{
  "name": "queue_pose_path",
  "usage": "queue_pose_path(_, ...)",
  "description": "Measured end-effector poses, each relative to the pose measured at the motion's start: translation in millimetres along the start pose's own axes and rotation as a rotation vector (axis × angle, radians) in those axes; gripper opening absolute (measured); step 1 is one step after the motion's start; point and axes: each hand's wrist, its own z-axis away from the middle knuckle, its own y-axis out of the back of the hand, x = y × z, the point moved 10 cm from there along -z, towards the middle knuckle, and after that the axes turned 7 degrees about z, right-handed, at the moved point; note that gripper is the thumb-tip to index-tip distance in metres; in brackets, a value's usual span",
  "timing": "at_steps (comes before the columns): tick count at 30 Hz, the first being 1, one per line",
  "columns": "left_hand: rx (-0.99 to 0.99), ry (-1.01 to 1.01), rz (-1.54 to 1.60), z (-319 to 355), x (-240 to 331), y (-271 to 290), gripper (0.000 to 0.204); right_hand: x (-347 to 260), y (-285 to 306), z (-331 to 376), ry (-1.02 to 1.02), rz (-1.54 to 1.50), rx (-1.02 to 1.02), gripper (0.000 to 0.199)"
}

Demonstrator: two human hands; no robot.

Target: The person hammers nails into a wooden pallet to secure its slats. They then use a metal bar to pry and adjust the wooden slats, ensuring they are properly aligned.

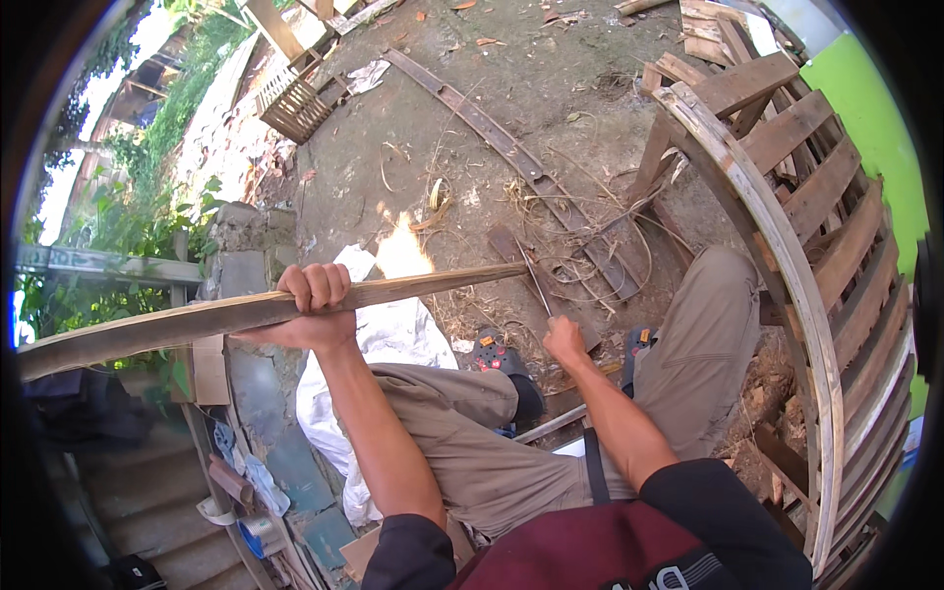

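This is an outdoor yard used as a rough woodworking spot. Bare dirt ground (511,88) lies strewn with shavings, beside stacked wooden pallets (816,197), a slatted crate (295,103) and greenery (128,211).

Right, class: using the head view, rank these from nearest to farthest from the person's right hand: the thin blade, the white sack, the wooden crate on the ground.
Measured from the right hand:
1. Thin blade: held in that hand, rising up-left to the long wooden slat.
2. White sack: to the left, beside the left knee.
3. Wooden crate: far up-left on the dirt.

Left hand (313,307) raised, fist clenched; right hand (564,339) lower, fingers curled.
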Motion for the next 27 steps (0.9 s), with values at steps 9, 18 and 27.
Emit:
queue_pose_path(9, 0.593, -0.318, -0.312, -10.8, 16.9, 20.9, 0.077, -34.0, 26.6, 7.6, -0.024, 0.032, 0.003, 0.032)
queue_pose_path(18, 0.185, -0.153, -0.162, -13.9, 10.2, 5.3, 0.085, -216.8, 100.5, 108.4, 0.378, -0.258, -0.086, 0.03)
queue_pose_path(27, 0.55, -0.324, -0.342, -3.5, 33.2, 27.7, 0.082, -236.4, 112.8, 137.8, 0.503, -0.357, -0.074, 0.029)
